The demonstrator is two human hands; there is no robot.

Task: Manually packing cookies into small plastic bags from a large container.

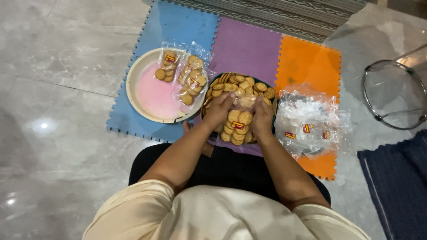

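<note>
A grey marble floor (58, 66) carries a foam mat (247, 46) of blue, purple and orange squares. Far right stands a glass stool (393, 93) with a metal ring, and a dark blue rug (400, 186) lies at the near right. On the blue square sits a cream plate (151, 95) with a pink middle, holding two sealed packs (184, 73) of biscuits. On the purple square, just right of the plate, a dark bowl (207, 95) is heaped with loose round biscuits (240, 84). A pile of empty clear bags (309, 122) with small red-and-yellow labels lies on the orange square, right of the bowl.

Both hands meet over the near side of the bowl around one clear bag (238, 122), part filled with stacked biscuits. The left hand (218, 111) is curled closed on the bag's left upper edge; the right hand (263, 118) is curled closed on its right edge, and the mouth sits between them, facing the far side.

To do this well, I judge the mouth should be kept wide and held over the bowl so any dropped biscuit lands back in it, the stack kept flat so nothing cracks, and the grip light on the thin film
</note>
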